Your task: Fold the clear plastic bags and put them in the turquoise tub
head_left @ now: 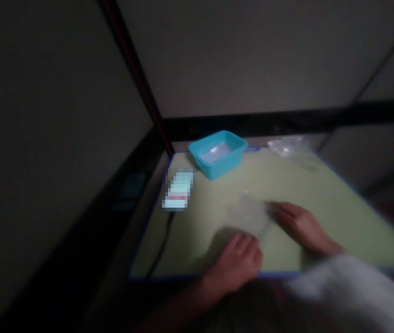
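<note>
A thin, translucent plastic bag [250, 212] lies on the pale yellow-green tabletop [210, 222], its outline blurred. At its right edge, my right hand [301, 226] has its fingers closed together on the plastic. My left hand [240, 256] is curled near the tabletop's front edge, just below the bag. Its fingertips are turned under, so what they hold, if anything, is hidden.
A turquoise plastic basin [219, 162] with something whitish inside stands at the back. Crumpled clear plastic [290, 147] lies back right. A phone with a pixelated screen [179, 189] is at left, a dark cable [164, 245] running from it. Walls [252, 60] rise behind.
</note>
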Available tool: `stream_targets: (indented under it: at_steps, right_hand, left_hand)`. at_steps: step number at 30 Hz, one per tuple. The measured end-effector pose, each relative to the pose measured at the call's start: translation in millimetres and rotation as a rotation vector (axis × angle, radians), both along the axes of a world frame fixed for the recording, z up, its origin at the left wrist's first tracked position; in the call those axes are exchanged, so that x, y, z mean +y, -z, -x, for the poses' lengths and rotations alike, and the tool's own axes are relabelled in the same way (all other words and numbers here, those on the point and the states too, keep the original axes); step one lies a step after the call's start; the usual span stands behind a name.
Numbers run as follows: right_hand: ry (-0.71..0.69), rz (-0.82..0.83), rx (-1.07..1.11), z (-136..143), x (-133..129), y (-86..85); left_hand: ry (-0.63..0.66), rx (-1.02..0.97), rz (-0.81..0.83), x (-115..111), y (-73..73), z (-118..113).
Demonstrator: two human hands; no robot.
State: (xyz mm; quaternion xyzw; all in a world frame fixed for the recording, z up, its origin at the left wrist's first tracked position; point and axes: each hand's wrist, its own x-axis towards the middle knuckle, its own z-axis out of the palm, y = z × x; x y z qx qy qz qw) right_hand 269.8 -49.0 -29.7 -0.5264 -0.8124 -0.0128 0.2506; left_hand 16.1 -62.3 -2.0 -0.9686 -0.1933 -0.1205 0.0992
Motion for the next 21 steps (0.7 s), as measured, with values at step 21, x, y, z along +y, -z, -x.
stream_targets:
  at_steps: [21]
  right_hand:
    - [-0.031, 0.158, 0.357, 10.5, -44.7, -86.3]
  left_hand:
    - [-0.222, -0.835, 0.621, 3.4, -57.5, 35.4]
